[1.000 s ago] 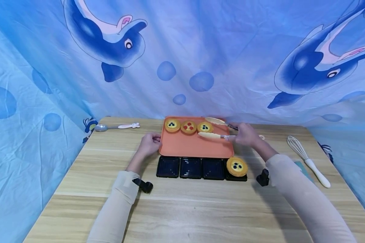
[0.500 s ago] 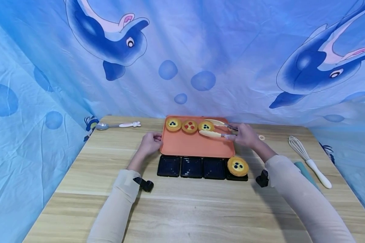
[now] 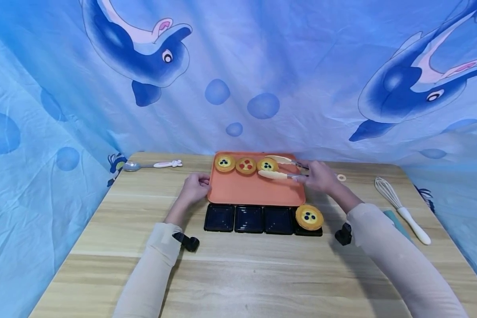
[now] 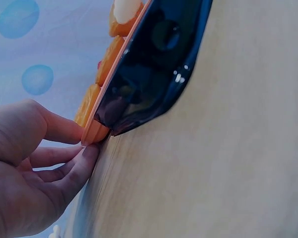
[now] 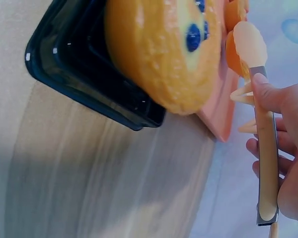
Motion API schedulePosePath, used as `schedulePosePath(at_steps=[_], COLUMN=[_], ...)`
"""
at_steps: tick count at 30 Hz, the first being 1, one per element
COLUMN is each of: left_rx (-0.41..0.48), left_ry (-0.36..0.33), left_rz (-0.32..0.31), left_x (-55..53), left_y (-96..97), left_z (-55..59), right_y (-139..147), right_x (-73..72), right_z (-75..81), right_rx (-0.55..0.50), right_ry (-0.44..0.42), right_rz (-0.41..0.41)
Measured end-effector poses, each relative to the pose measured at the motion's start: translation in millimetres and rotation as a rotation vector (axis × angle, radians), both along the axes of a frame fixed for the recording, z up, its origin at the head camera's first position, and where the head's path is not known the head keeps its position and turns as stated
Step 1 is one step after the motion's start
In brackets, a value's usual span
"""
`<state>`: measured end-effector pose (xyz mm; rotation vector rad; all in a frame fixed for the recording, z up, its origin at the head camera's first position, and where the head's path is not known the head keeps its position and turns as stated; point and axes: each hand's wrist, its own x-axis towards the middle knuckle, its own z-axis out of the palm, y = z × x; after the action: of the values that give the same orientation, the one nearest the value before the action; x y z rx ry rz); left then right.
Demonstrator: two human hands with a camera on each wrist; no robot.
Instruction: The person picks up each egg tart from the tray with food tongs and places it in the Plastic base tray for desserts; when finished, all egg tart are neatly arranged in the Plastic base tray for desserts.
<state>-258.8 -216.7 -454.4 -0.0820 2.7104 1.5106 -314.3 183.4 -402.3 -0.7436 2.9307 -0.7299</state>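
My left hand (image 3: 194, 187) pinches the left edge of an orange tray (image 3: 258, 192), thumb above and fingers below in the left wrist view. A pair of tongs (image 3: 273, 175) with cream tips is held in my right hand (image 3: 319, 176). Its tips stand on the far and near sides of the rightmost blueberry tart (image 3: 267, 165); whether both touch it I cannot tell. To its left on the tray sit a red-topped tart (image 3: 246, 166) and another blueberry tart (image 3: 224, 163). A further blueberry tart (image 3: 309, 217) rests on the rightmost black square dish, partly covering it.
Several black square dishes (image 3: 219, 217) form a row along the tray's near edge. A spoon (image 3: 153, 165) lies at the back left. On the right are a whisk (image 3: 403, 212) and a teal item (image 3: 398, 225), partly hidden by the sleeve. A patterned curtain (image 3: 242, 79) hangs behind the table.
The tongs' tips have drawn slightly closer together around the rightmost tart on the tray. My left hand keeps its place at the tray's edge.
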Motion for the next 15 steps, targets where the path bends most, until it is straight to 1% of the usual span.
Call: schedulePosePath(at_steps=[4,10,15], left_rx=[0.004,0.008,0.001], left_ry=[-0.008,-0.014,-0.007], left_rz=[-0.006,0.004,0.003], left_x=[0.9,1.4,0.5], left_y=[-1.4,-1.1,-1.6], left_z=[-2.4,-0.9,-0.6], right_y=[1,6,11], right_x=[0.7,2.1,7.1], right_z=[9.9,26.8,34.8], right_rx=[0.009,-0.007,-0.013], right_ry=[0.015,0.087,0.129], right_rz=[-0.006,-0.001,0.016])
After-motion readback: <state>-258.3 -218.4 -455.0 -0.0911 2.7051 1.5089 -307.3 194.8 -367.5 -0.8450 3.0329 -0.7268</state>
